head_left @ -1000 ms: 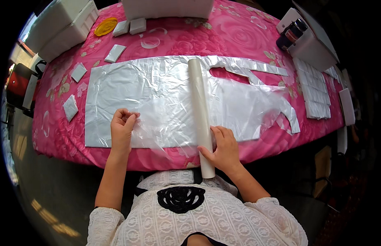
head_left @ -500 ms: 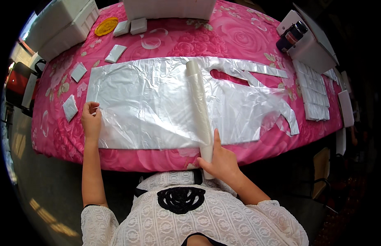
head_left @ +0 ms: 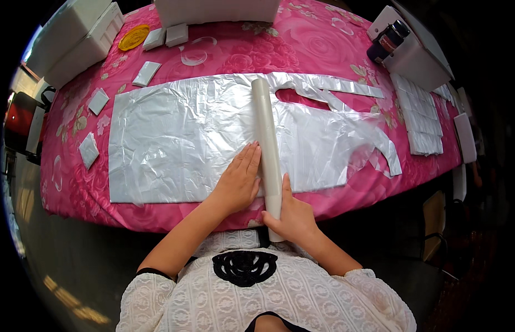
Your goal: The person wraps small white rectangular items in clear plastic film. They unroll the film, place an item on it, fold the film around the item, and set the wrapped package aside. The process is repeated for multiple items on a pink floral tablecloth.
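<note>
A long pale roll (head_left: 267,144) of clear film lies across a sheet of thin shiny plastic film (head_left: 174,144) spread on a table under a pink flowered cloth (head_left: 302,50). My left hand (head_left: 238,180) rests flat on the film, fingers together, right beside the roll's left side. My right hand (head_left: 291,216) grips the near end of the roll, which sticks out past the table's front edge. Right of the roll, the film has curved cut-outs and loose strips (head_left: 346,88).
Small white rectangular pads (head_left: 146,73) lie scattered at the table's left. White boxes (head_left: 80,33) stand at the back left, a yellow lid (head_left: 134,37) beside them. A dark-capped bottle (head_left: 386,41) stands on a white box at the back right. Stacked white pads (head_left: 421,119) line the right edge.
My left hand moved from the film's far left edge back to the middle and now lies flat beside the roll. My right hand stays on the roll's near end.
</note>
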`<state>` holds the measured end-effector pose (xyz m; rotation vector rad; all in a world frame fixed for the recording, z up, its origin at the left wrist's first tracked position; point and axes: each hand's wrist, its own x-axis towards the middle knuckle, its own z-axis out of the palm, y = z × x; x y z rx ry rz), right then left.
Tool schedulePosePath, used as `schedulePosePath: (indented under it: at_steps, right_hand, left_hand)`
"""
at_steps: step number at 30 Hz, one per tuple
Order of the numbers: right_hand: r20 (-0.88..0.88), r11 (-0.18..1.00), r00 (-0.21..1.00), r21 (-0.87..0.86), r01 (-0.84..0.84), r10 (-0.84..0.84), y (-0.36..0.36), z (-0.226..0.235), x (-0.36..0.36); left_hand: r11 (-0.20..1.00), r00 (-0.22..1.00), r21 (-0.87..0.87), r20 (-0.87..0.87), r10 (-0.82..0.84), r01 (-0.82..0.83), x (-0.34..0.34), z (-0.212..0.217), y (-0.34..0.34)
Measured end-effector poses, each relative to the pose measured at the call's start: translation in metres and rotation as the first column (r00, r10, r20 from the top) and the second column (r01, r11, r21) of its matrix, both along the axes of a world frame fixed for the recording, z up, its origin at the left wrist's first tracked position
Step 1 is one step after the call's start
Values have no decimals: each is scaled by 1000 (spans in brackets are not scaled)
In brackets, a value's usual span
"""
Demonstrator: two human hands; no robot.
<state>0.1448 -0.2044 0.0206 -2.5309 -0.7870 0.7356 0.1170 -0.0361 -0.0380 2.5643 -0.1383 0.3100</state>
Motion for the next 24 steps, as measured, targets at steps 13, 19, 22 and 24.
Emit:
schedulePosePath:
  at_steps: [13, 19, 22, 24]
  right_hand:
    - [-34, 963, 997, 257, 80, -74, 1, -13, 36]
    - [67, 903, 995, 428, 43, -79, 36, -28, 65]
    - [-252, 836, 965, 511, 198, -75, 57, -42, 99]
    - [-631, 686, 767, 507, 522, -118, 70, -38, 126]
  left_hand:
    - [977, 990, 201, -106, 99, -76, 1, -6, -5]
    - [979, 989, 184, -108, 105, -84, 1, -9, -4]
    - [978, 989, 190, -96, 110, -91, 2, -7, -5]
    - [976, 989, 196, -95, 113, -93, 2, -7, -5]
